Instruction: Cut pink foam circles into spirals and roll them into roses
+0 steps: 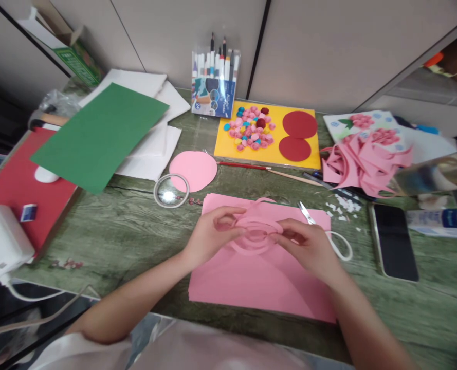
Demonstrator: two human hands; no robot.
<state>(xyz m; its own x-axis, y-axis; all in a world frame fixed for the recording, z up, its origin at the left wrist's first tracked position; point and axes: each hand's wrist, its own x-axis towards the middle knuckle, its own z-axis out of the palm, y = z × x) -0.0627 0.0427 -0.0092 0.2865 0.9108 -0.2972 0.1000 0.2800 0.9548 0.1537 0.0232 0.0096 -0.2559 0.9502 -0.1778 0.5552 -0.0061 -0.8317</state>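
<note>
Between my two hands a long pink paper strip (253, 250) is curled into loose loops, held just above a stack of pink paper sheets (259, 282). My left hand (216, 231) pinches the strip on its left side between thumb and fingers. On the other side my right hand (303, 244) pinches the coil with thumb and fingertips. Partly behind the right hand lie scissors (341, 245) with white handles, blades pointing away. Left of the stack, a roll of tape (156, 191) overlaps the edge of rounded pink paper cutouts (197, 169).
A yellow sheet (247, 155) holds small rolled paper balls (251, 131) and red paper circles (299, 125). Pink scraps (361, 162), a phone (394, 241) and a glue tube (440, 220) are on the right. Markers (215, 85), green paper (105, 133) and a white charger (4, 244) stand further left.
</note>
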